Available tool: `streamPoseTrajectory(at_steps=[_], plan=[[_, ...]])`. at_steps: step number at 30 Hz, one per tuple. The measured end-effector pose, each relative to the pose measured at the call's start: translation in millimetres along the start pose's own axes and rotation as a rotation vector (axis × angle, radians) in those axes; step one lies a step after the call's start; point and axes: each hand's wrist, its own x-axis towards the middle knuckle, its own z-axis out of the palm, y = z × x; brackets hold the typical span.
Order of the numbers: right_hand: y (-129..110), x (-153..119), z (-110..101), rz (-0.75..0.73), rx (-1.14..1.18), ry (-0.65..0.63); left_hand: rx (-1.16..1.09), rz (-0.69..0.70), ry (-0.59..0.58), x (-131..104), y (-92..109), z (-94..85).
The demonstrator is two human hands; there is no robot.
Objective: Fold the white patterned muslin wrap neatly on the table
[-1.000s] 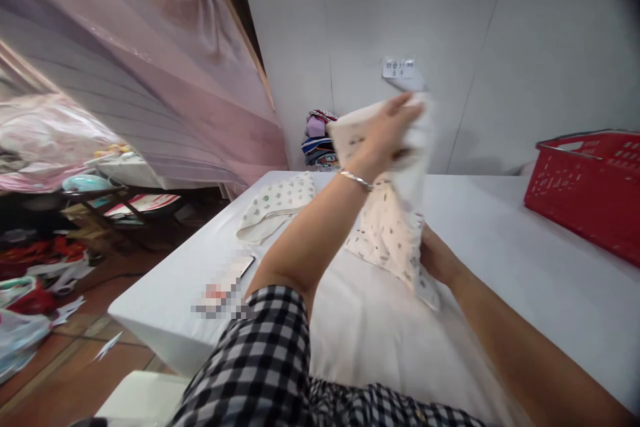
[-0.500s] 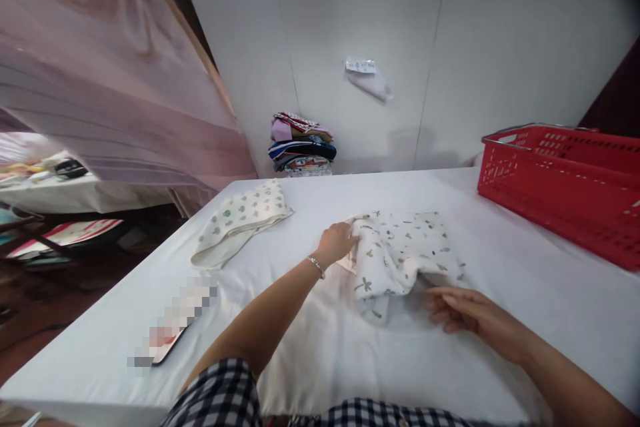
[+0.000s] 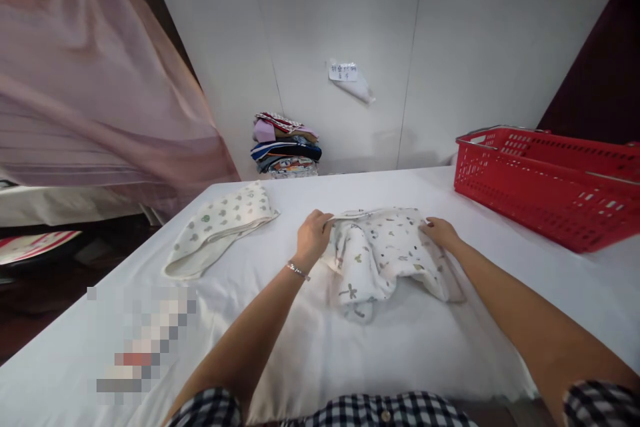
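Observation:
A white cloth (image 3: 395, 240) with small plant and leaf prints lies rumpled in the middle of the table, its near edge uneven. My left hand (image 3: 314, 235), with a bracelet at the wrist, pinches the cloth's far left corner. At the far right corner, my right hand (image 3: 440, 232) has its fingers closed on the cloth's edge. A second white cloth (image 3: 220, 227) with a grey-green print lies folded to the left, apart from both hands.
A white-covered table (image 3: 400, 360) spans the front. The red basket (image 3: 530, 193) stands at the right rear. Behind the table's far edge is a stack of folded fabrics (image 3: 286, 147) by the wall. A blurred-out item (image 3: 145, 347) lies front left; a pink curtain (image 3: 100, 80) hangs at left.
My right hand has moved away from me, from the near edge to the cloth's far right corner, and closed on it. My left hand has lifted the far left edge slightly. The view has shifted.

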Motion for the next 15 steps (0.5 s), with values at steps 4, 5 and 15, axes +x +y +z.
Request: streamPoseTrajectory(at_steps=[4,5,15], plan=[[-1.7,1.1,5.6,-0.075,-0.060,-0.031,0.093,0.234,0.193,-12.6,17.7,-45.7],[-3.5,0.1,5.0,-0.114,-0.053,-0.012,0.117,0.290,0.218,-17.5,20.3,-54.6],[-19.8,-65.6,-66.4,-0.110,0.334,0.330,0.163,0.516,0.253,-79.9,10.2,-85.4]])
